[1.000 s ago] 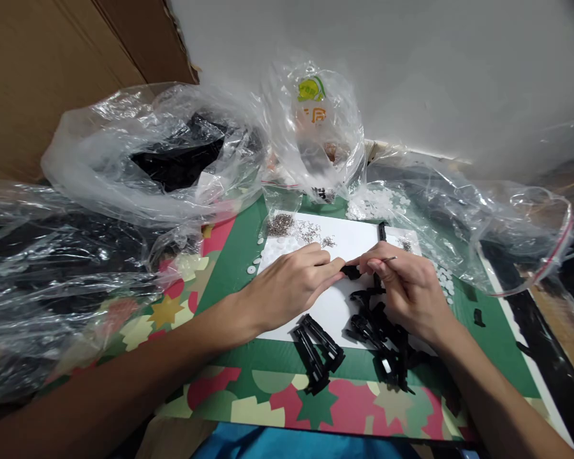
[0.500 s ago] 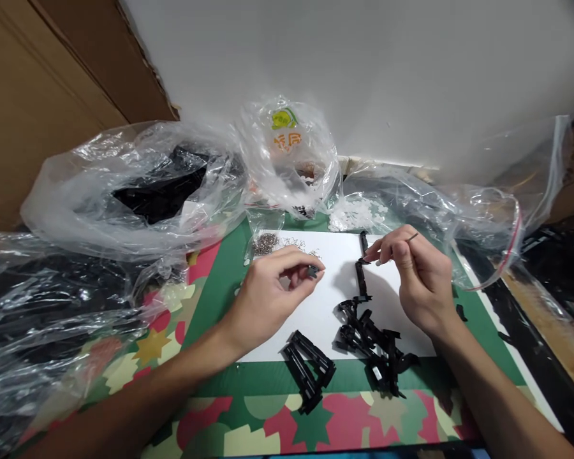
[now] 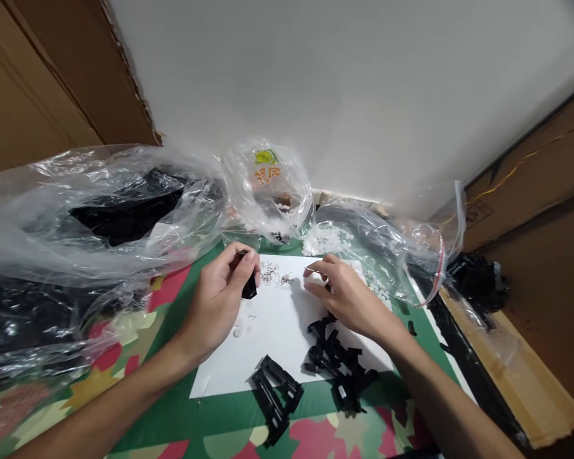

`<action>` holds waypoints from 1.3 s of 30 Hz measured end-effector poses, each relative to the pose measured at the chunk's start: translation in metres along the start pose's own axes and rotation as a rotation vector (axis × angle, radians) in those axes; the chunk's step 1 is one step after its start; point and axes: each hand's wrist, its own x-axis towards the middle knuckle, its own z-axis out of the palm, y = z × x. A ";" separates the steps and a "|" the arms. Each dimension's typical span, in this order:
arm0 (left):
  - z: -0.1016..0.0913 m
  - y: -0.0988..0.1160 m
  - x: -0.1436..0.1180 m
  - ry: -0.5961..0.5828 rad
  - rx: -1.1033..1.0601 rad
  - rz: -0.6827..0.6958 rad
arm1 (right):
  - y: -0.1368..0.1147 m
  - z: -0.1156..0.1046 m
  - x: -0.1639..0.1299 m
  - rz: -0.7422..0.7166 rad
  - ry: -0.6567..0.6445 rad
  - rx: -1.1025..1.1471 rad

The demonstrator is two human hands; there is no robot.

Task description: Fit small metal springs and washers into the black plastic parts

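My left hand (image 3: pixel 220 296) is closed around a black plastic part (image 3: pixel 250 285), whose lower end sticks out below the thumb. Over the white sheet (image 3: pixel 277 344), my right hand (image 3: pixel 347 290) is bent with thumb and forefinger a little apart. Its other fingers are curled, and whatever they hold is hidden. Beneath that hand lies a pile of black plastic parts (image 3: pixel 339 363). Two longer black parts (image 3: pixel 277 395) rest side by side at the sheet's front edge. Small thin metal springs or clips (image 3: pixel 272 274) are scattered between my hands.
White small pieces (image 3: pixel 328 241) are heaped at the back of the green table mat (image 3: pixel 172 389). Clear plastic bags (image 3: pixel 191 223) crowd the left, one holding black material. A printed plastic bag (image 3: pixel 268 172) stands by the wall. Cardboard (image 3: pixel 530 363) lies at the right.
The view has shifted, with the scene sliding left and down. My left hand has turned, showing more of the black part. The thin metal rod in my right hand no longer shows; that hand has moved inward.
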 end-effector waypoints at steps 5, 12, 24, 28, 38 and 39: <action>0.001 0.000 -0.002 -0.086 -0.167 -0.052 | 0.001 0.021 0.027 0.003 -0.021 -0.040; 0.003 0.000 -0.011 -0.138 -0.158 -0.111 | 0.000 0.027 0.033 0.000 -0.018 -0.001; 0.007 -0.010 -0.008 -0.183 0.118 -0.095 | 0.004 0.025 0.028 -0.003 0.021 0.169; 0.007 -0.012 -0.009 -0.217 0.214 -0.078 | 0.004 0.024 0.026 -0.018 0.011 0.230; 0.007 -0.010 -0.009 -0.182 0.331 -0.057 | 0.001 0.024 0.022 -0.025 0.008 0.333; 0.007 -0.009 -0.009 -0.185 0.347 -0.046 | 0.001 0.024 0.022 -0.023 0.007 0.338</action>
